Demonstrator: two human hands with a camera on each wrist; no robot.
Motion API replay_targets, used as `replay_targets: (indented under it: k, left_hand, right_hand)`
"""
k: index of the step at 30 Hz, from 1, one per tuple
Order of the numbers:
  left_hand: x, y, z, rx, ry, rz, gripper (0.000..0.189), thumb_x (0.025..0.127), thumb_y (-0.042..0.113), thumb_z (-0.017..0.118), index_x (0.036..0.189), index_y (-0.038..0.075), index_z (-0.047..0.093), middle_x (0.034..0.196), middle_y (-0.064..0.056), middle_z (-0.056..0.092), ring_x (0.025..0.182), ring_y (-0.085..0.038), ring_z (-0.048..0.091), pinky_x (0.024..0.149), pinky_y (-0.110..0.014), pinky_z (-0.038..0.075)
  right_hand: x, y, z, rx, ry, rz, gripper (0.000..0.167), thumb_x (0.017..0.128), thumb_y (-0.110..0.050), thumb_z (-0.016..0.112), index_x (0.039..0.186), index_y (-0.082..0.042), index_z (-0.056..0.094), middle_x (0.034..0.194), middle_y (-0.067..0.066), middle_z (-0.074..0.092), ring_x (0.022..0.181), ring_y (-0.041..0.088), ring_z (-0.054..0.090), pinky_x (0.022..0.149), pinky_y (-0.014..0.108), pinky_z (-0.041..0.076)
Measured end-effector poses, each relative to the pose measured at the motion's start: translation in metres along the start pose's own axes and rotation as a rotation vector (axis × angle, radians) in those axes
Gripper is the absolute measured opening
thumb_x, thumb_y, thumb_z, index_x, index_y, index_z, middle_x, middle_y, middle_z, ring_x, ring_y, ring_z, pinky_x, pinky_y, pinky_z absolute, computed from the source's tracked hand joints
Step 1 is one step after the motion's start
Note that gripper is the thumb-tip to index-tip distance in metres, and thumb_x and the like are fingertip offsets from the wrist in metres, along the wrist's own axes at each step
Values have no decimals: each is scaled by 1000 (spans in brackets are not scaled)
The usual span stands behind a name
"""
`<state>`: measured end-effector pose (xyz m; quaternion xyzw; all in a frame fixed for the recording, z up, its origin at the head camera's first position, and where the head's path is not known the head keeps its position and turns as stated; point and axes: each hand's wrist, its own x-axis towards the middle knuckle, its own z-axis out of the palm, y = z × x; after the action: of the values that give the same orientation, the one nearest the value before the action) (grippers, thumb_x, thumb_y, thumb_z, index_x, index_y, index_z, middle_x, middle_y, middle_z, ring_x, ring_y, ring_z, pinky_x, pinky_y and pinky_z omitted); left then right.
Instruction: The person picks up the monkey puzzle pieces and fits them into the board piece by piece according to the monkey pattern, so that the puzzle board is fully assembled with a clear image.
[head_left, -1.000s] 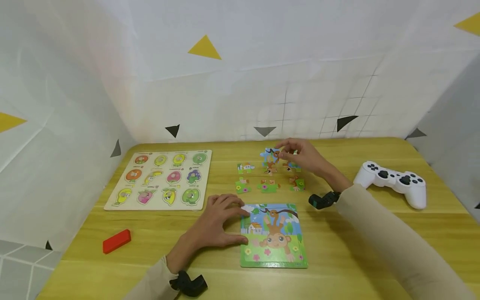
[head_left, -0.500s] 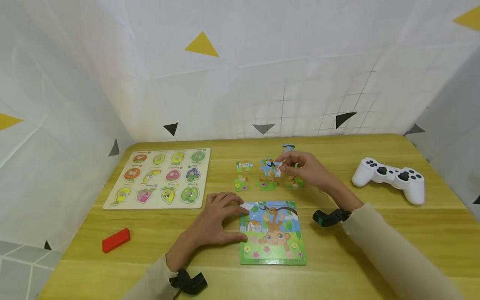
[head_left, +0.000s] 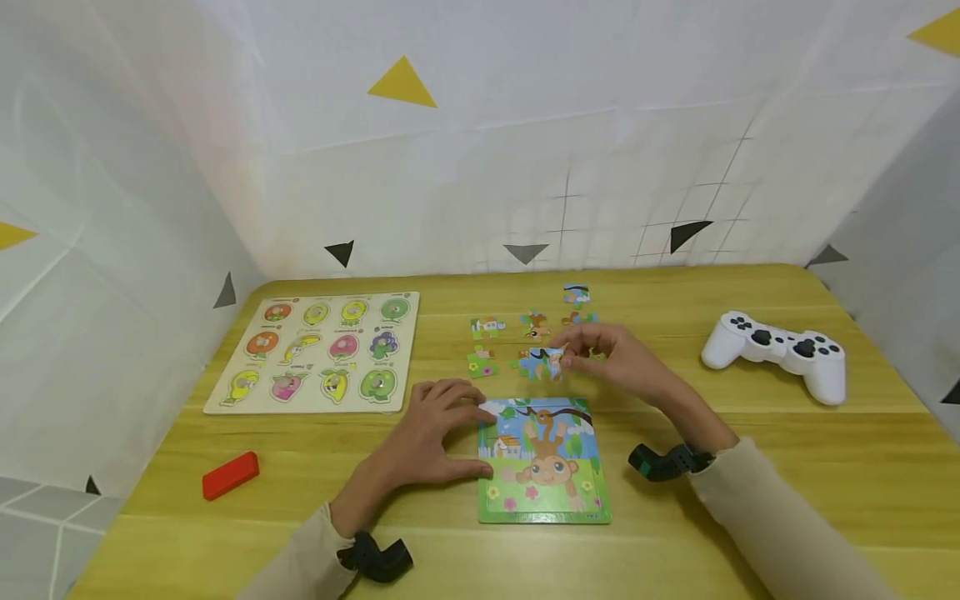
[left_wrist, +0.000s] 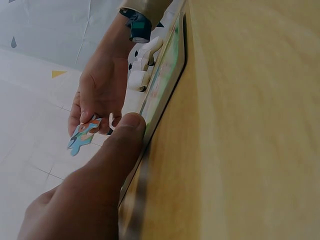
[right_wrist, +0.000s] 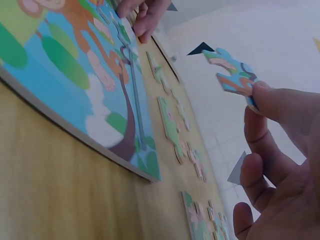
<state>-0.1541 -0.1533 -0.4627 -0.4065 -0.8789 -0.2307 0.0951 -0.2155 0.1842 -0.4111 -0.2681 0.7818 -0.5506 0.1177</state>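
Note:
My right hand (head_left: 618, 367) pinches a blue jigsaw piece (head_left: 543, 364) between thumb and fingertips. In the right wrist view this piece (right_wrist: 232, 72) is raised off the table, showing part of a brown branch. Below it lies the square monkey puzzle board (head_left: 547, 458), with a green border. My left hand (head_left: 427, 437) touches the board's left edge with thumb and fingertips, the fingers spread. Beyond the board lie loose pieces, among them a house piece (head_left: 487, 327), a monkey-head piece (head_left: 536, 326), a flower piece (head_left: 482, 363) and a branch piece (head_left: 576, 293). The right hand partly covers others.
A wooden fruit peg puzzle (head_left: 315, 354) lies at the back left of the table. Nearer on the left is a red block (head_left: 230, 476). A white game controller (head_left: 776, 354) rests on the right. Pale sheeting (head_left: 450, 192) rises behind the table's far edge.
My right hand has lifted the blue piece from the back of the loose pieces and brought it nearer the board, uncovering the pieces behind. My left hand stays at the board's edge.

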Motion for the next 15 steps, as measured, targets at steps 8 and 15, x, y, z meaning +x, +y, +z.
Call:
replay_targets:
  k: [8, 15]
  left_hand:
    - [0, -1, -1, 1, -2, 3, 59, 80, 73, 71, 125, 35, 68, 136, 5, 58, 137, -17, 45, 105, -51, 29]
    - [0, 0, 0, 3, -8, -3, 59, 80, 74, 69, 126, 36, 68, 136, 5, 58, 137, -17, 44, 105, -51, 28]
  right_hand:
    - [-4, 0, 12, -56, -41, -58, 26, 99, -10, 66, 125, -7, 68, 90, 17, 70, 84, 26, 65, 68, 29, 47]
    - [-5, -3, 22, -83, -95, -69, 24, 98, -8, 67, 122, -6, 70, 85, 19, 69, 78, 30, 66, 62, 28, 48]
